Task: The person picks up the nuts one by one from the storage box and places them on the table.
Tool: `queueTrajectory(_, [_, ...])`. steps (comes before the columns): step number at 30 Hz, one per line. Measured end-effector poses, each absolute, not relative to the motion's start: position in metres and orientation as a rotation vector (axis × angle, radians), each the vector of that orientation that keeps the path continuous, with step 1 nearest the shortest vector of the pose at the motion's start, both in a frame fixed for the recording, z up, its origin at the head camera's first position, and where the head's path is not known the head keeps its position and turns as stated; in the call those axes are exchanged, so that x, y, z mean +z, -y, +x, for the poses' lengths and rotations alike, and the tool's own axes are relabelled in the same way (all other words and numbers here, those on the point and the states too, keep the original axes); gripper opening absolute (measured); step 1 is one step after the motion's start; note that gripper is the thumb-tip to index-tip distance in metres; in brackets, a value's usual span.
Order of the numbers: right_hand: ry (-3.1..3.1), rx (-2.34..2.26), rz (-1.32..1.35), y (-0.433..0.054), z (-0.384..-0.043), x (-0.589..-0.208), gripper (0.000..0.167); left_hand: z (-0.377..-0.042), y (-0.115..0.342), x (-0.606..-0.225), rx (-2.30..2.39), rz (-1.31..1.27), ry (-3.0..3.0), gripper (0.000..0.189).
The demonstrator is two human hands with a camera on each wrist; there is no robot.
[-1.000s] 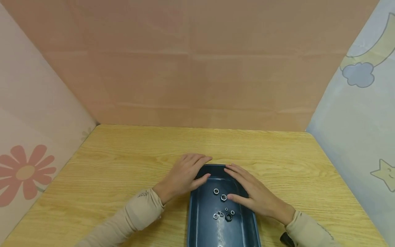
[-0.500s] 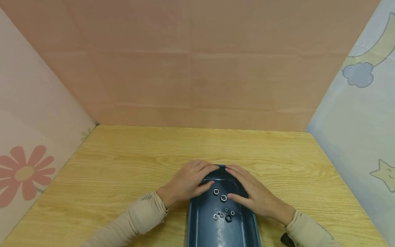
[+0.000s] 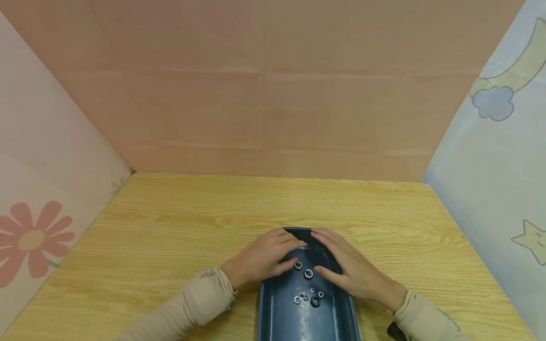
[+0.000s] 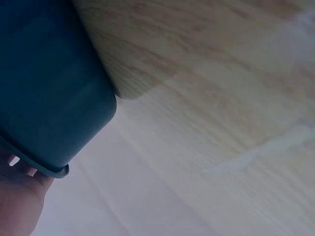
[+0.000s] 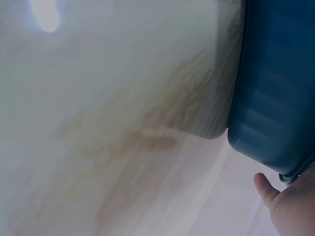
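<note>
A deep dark-blue tray (image 3: pixel 265 315) stands at the near side of the table, with several hex nuts of different sizes in it. The two farthest are a silver nut (image 3: pixel 298 265) and a larger nut (image 3: pixel 308 273); a dark nut (image 3: pixel 315 300) lies nearer among smaller ones. My left hand (image 3: pixel 266 253) lies over the far left rim, its thumb tip beside the farthest nut and its fingers relaxed over the inside. Over the right rim rests my right hand (image 3: pixel 356 270), fingers extended along the far right corner, thumb near the larger nut. Neither hand holds a nut.
The wood-grain table (image 3: pixel 192 208) reaches back to a plain tan backdrop (image 3: pixel 264 94). Patterned side panels stand left (image 3: pixel 64 142) and right (image 3: pixel 490 156). A small black object (image 3: pixel 395 330) lies beside the right sleeve, right of the tray.
My left hand has moved right and nearer, its fingers coming from the far left corner further over the tray's inside. My right hand and the nuts stay in place.
</note>
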State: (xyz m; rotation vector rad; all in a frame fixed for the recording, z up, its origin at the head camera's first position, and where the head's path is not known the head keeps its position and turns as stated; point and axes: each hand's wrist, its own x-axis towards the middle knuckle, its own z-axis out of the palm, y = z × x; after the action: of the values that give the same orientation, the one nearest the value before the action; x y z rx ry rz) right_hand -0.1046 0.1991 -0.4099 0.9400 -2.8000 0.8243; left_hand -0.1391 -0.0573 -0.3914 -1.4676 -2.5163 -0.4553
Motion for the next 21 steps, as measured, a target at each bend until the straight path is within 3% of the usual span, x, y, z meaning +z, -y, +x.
queueTrajectory(21, [2.815, 0.794, 0.968, -0.199, -0.105, -0.409, 0.074, -0.139, 0.044, -0.386, -0.353, -1.475, 2.714, 0.040])
